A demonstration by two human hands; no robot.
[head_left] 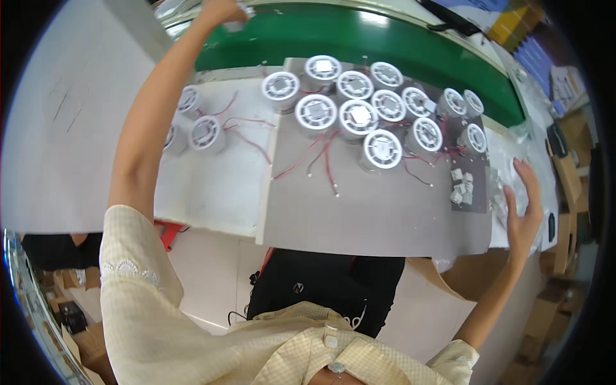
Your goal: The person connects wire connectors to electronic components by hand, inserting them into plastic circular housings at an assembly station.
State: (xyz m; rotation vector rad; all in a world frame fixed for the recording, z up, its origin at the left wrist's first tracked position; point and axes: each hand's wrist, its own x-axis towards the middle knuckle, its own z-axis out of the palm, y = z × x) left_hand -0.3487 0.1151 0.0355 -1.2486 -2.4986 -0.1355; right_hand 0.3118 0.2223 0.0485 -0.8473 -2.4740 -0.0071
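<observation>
The near edge of the grey board (pixel 366 221) lies just beyond the person's lap, and a broad strip of open room runs from that edge to the trailing red and black wires (pixel 328 165). Toward the near right corner, small white parts (pixel 462 189) sit in a cluster on a darker patch, short of the right edge. Past that edge, the right hand (pixel 525 202) is spread, thumb apart from fingers, beside clear plastic (pixel 500 192); whether they touch cannot be told.

Beyond the board's left edge, 3 cylinders (pixel 205 133) with white ring tops stand on a white surface (pixel 215 189), with room to move nearer its front edge. On the board, 13 similar white-topped cylinders (pixel 358 117) crowd the far half, several just beside one another.

Past the far edge stretches a green belt (pixel 378 38). Over its left part, the left hand (pixel 221 11), blurred, has its fingers bent around a white piece (pixel 235 26).
</observation>
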